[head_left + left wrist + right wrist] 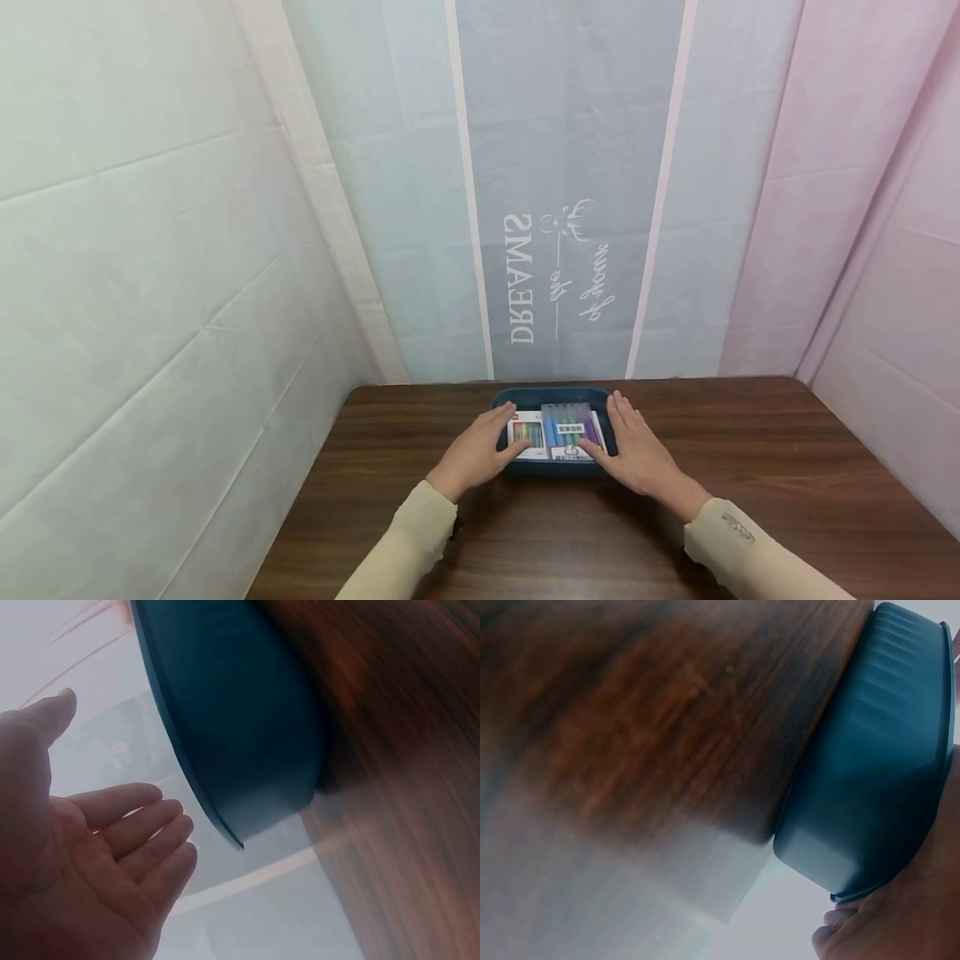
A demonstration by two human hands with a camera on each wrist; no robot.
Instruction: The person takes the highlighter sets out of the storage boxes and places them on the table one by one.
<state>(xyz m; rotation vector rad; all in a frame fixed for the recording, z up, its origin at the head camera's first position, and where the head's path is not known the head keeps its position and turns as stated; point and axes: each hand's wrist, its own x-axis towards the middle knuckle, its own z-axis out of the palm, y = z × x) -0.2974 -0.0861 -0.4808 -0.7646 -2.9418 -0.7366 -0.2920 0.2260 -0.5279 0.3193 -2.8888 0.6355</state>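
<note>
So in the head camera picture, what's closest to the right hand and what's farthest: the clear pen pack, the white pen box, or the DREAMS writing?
1. Clear pen pack, in the tray's right half, beside the right hand.
2. White pen box, left half, by the left hand.
3. DREAMS writing, up on the back curtain.

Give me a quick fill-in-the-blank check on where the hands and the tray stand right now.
1. The dark teal tray sits on a ____ wooden table.
2. The left hand and the right hand lie on opposite ____ of the tray.
3. Inside the tray lie packs of coloured ____.
4. In the left wrist view, that hand's fingers are ____, gripping nothing.

Missing words: brown; sides; pens; open
</note>
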